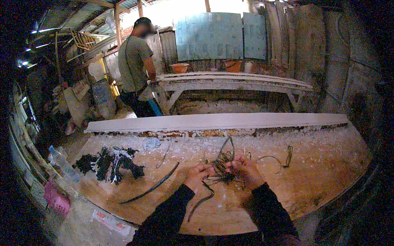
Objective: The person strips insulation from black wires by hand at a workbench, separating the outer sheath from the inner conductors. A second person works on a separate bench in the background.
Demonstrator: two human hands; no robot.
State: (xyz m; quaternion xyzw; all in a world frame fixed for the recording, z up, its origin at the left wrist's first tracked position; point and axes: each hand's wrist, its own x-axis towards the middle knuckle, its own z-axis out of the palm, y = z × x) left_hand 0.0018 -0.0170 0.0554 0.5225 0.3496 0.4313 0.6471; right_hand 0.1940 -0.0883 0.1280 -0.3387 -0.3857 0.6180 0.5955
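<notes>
Over the middle of a wooden table, both my hands grip a tangled bundle of thin dark strands. My left hand pinches it from the left side, fingers closed. Closed around its right side is my right hand. A loop of the strands sticks up beyond my fingers, and loose ends hang down onto the wood. Just below my left hand lies a bent black strip. Another long, curved black strip rests farther left.
Bundles of frayed black strands lie at the table's left, near a clear plastic bottle and a pink basket. A long white plaster-like beam runs along the far edge. Beyond it, a person stands beside another bench.
</notes>
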